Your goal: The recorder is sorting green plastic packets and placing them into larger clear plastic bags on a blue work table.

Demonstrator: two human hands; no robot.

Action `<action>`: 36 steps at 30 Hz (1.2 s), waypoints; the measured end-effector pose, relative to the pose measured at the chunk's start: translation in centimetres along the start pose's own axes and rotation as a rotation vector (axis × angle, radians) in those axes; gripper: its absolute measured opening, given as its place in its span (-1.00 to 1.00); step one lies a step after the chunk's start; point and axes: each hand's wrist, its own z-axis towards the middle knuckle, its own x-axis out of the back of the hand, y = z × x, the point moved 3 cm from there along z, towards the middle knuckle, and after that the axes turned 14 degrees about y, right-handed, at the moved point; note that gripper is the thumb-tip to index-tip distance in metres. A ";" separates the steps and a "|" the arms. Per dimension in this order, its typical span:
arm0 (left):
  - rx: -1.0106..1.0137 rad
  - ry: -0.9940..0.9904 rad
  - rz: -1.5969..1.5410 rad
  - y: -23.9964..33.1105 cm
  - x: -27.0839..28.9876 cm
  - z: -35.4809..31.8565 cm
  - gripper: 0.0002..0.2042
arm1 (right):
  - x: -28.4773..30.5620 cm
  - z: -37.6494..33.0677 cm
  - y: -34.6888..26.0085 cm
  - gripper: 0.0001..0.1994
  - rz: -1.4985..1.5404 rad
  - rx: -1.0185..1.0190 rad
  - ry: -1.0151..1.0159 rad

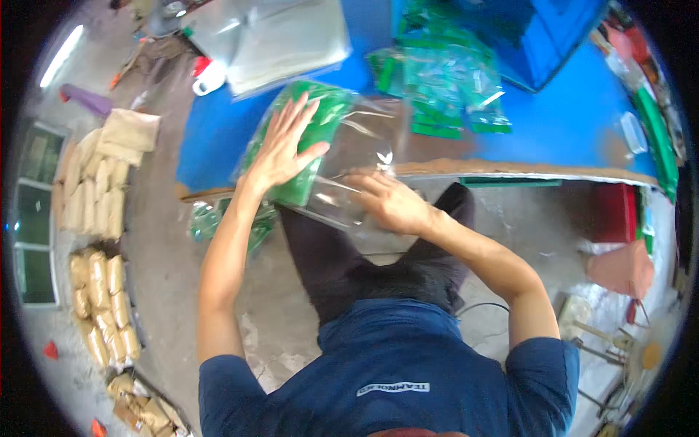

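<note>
A clear plastic bag (364, 138) lies across the table's front edge, partly over my lap. In its left part is a flat stack of green packets (324, 109); the right part looks flat and see-through. My left hand (280, 149) rests on the green stack with fingers stretched out and thumb apart. Lower right, my right hand (393, 202) has its fingers bent onto the bag's near right part, closed on the film. The fingertips are slightly blurred.
On the blue table (561, 120), loose green packets (451, 87) lie beside a blue bin (542, 44). A pile of clear bags (291, 44) lies at the back left, near a white-and-red container (210, 76). Wrapped brown bundles (105, 306) line the floor at left.
</note>
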 end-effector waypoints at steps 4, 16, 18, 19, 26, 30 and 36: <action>0.008 -0.118 0.145 -0.4 -2.2 -1.0 -0.21 | 5.5 -0.9 3.5 -0.63 0.041 -0.176 0.051; -0.064 -0.326 0.277 -4.2 2.8 -4.7 -0.28 | 6.6 -1.7 20.6 -0.07 -0.621 -0.627 -0.015; 0.071 -0.362 0.385 -6.3 4.7 -5.9 -0.25 | 5.8 -1.4 17.4 -0.10 -0.561 -0.589 -0.057; 0.057 -0.352 0.468 -7.1 5.5 -5.7 -0.26 | 5.9 -1.4 16.5 -0.09 -0.546 -0.580 -0.051; 0.754 0.199 -0.413 4.5 0.3 -11.8 -0.78 | 7.8 -0.7 11.1 -0.07 -0.399 -0.344 -0.031; 1.270 0.154 -1.326 10.9 -7.3 -12.1 -0.62 | 7.0 -1.5 7.4 -0.10 -0.427 -0.187 -0.197; 1.281 0.335 -1.510 11.2 -10.7 -10.7 -0.67 | 6.4 0.2 4.0 -0.33 0.018 -0.125 -0.075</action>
